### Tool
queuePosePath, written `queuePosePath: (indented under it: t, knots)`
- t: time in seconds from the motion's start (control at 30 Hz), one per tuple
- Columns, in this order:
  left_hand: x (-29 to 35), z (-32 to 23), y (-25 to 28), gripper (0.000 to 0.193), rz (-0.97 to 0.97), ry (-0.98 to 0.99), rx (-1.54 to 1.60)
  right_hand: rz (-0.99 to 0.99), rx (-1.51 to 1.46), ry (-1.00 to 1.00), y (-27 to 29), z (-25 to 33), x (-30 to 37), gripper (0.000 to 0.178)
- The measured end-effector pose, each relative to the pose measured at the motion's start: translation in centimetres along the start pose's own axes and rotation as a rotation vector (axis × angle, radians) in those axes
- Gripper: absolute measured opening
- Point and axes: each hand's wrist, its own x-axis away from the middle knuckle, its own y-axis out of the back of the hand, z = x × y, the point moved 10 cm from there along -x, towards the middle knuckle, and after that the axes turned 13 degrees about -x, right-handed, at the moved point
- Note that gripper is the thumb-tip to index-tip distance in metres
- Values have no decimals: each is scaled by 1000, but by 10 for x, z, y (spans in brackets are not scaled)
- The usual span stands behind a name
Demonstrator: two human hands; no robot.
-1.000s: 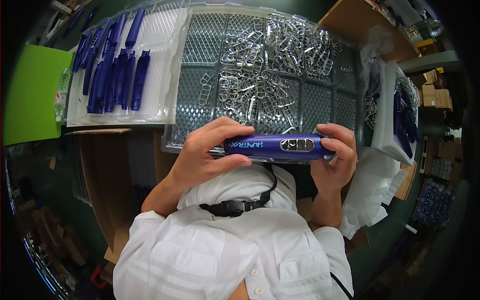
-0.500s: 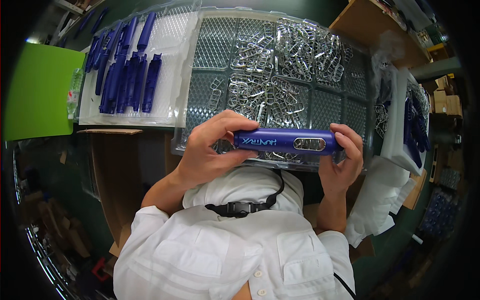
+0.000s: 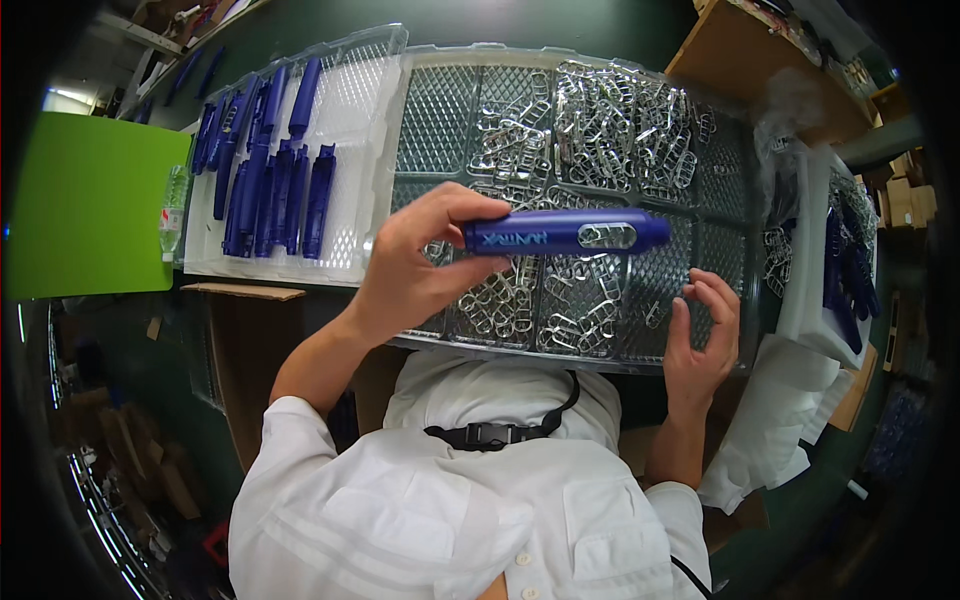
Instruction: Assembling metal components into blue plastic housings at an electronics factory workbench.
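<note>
A blue plastic tube-shaped casing [image 3: 560,232] lies level across the view, held up over a clear compartment tray [image 3: 437,72]. Near its right end a silvery oval frame [image 3: 607,236] is set in the side. My left hand [image 3: 425,250] pinches the casing's left end between thumb and fingers. Apart from the casing's right end, my right hand [image 3: 704,335] hovers over the tray's near right corner, fingers curled apart and holding nothing. Below the casing, many shiny metal oval frames [image 3: 497,300] lie heaped in several compartments.
At the left, a white tray [image 3: 345,235] holds several blue casing parts [image 3: 318,200]. A plastic bottle [image 3: 172,215] stands beside a bright green panel [image 3: 90,205]. At the right, a white box [image 3: 805,290] contains more blue parts, and a cardboard box [image 3: 765,60] is behind it.
My right hand has let go of the casing's right end and moved down and right. My left hand has lifted the casing slightly away from my body.
</note>
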Motion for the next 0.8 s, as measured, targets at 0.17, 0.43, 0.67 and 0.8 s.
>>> queuePosePath:
  t: [0.17,0.43,0.67,0.8]
  knots:
    - [-105,71,57,41,-290,72,-225,-20,22,-107,14,-16,9,26]
    - [-235,268,277,86,-783,158,-647,28,85,-125,11,-14,-9,28]
    - [-96,132,225,28,-703,-123,-175,202,190,-104,-8,-26,-63,23]
    - [79,115,236,41,-829,80,-126,412,181,-67,-66,-59,-104,24]
